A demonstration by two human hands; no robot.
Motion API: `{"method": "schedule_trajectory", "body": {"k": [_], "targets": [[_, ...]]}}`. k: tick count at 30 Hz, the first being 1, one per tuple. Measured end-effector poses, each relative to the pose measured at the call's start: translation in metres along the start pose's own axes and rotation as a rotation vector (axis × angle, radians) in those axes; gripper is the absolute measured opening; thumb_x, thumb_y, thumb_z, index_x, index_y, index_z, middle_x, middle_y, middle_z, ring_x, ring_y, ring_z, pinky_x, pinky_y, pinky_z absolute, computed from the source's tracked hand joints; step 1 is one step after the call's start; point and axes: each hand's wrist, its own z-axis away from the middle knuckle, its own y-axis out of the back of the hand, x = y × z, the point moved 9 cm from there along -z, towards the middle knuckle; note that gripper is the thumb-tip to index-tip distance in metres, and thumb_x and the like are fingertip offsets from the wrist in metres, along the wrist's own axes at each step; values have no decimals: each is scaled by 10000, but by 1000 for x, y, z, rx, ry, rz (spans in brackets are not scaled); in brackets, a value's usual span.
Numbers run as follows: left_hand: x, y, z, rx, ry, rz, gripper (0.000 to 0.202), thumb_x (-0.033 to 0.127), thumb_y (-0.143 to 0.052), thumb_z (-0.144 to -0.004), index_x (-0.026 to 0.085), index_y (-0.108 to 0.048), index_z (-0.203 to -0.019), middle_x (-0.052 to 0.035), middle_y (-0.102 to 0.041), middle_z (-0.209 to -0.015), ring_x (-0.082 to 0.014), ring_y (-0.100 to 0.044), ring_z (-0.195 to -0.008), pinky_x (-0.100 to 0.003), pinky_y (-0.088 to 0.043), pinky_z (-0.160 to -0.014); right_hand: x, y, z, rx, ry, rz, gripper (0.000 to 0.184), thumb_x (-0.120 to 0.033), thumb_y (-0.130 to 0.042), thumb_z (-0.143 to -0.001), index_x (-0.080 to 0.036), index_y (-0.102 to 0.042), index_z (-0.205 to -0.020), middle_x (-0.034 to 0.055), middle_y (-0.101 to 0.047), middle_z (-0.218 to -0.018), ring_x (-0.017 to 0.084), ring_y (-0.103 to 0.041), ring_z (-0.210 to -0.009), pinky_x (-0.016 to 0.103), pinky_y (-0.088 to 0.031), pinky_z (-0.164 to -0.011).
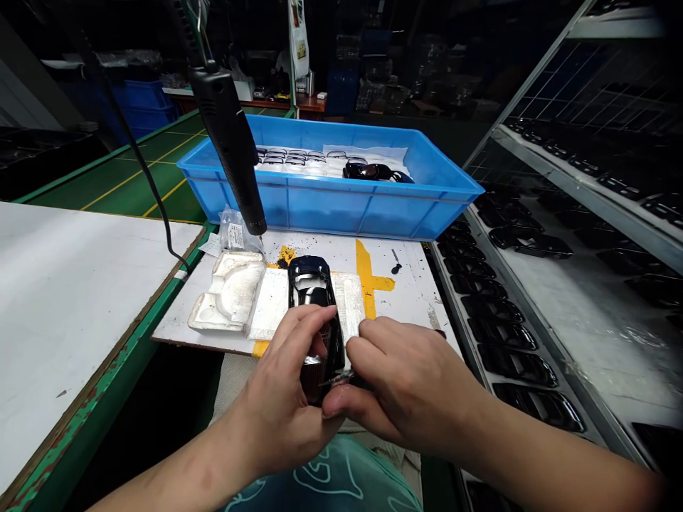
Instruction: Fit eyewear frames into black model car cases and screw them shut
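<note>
A dark, glossy model car body (311, 274) lies with its far end over a white foam block (349, 302). My left hand (299, 370) is wrapped around its near half, thumb and fingers on either side. In my right hand (398, 373) is a thin metal tool (339, 378), pinched between thumb and curled fingers. The tool's tip reaches to the near right side of the car body. Most of its handle is hidden inside my fist, so I cannot tell its exact kind. Left of the car sits a shaped white foam cradle (232, 295).
A blue bin (331, 203) holding small dark parts stands behind the work board. A black electric screwdriver (227, 142) hangs over the board's left side. A small dark tool (395, 267) lies near yellow tape (366, 270). At right, shelves (576, 192) carry several black car bodies.
</note>
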Motion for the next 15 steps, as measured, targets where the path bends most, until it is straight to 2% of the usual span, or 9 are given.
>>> {"method": "schedule_trajectory", "body": {"k": [4, 7, 9, 11, 13, 15], "targets": [[0, 1, 1, 12, 15, 4, 705, 79, -619, -767, 265, -371, -1401, -54, -451, -1241, -155, -512, -993, -267, -488, -916, 13, 5, 0, 54, -136, 22, 679, -826, -331, -860, -190, -509, -704, -3, -484, -651, 144, -428, -566, 294, -225, -524], [-1, 2, 3, 37, 6, 11, 738, 91, -652, -742, 280, -371, -1398, -51, -444, -1277, -168, -511, -1052, -264, -484, -938, 10, -3, 1, -23, -107, -46, 646, -743, -272, -940, -190, -513, -708, 1, -496, -656, 143, -437, -567, 299, -214, -520], [-3, 0, 5, 39, 4, 24, 743, 95, -663, -744, 288, -370, -1399, -46, -441, -1282, -158, -516, -1034, -261, -481, -947, 1, -7, 1, -55, -19, -83, 605, -624, -234, -1012, -190, -506, -692, 3, -490, -643, 141, -417, -556, 309, -204, -519], [-4, -3, 7, 21, -8, 47, 748, 117, -682, -750, 286, -364, -1405, -50, -440, -1285, -163, -518, -1043, -266, -483, -951, -7, -6, 2, -34, 78, -84, 588, -574, -236, -1031, -188, -509, -682, 7, -482, -635, 145, -394, -557, 316, -204, -525], [-5, -5, 8, 2, -11, 69, 748, 141, -688, -760, 281, -354, -1415, -63, -431, -1314, -189, -506, -1115, -281, -485, -963, -9, -2, 1, 6, 113, -79, 588, -603, -279, -1014, -184, -514, -674, 10, -474, -632, 147, -379, -564, 316, -209, -529], [-6, -6, 7, -3, 6, 81, 741, 138, -671, -765, 276, -349, -1418, -72, -424, -1340, -212, -486, -1181, -293, -487, -972, 0, 1, -1, 18, 30, -138, 591, -683, -363, -957, -179, -525, -693, 5, -478, -645, 144, -395, -581, 304, -230, -533]]}}
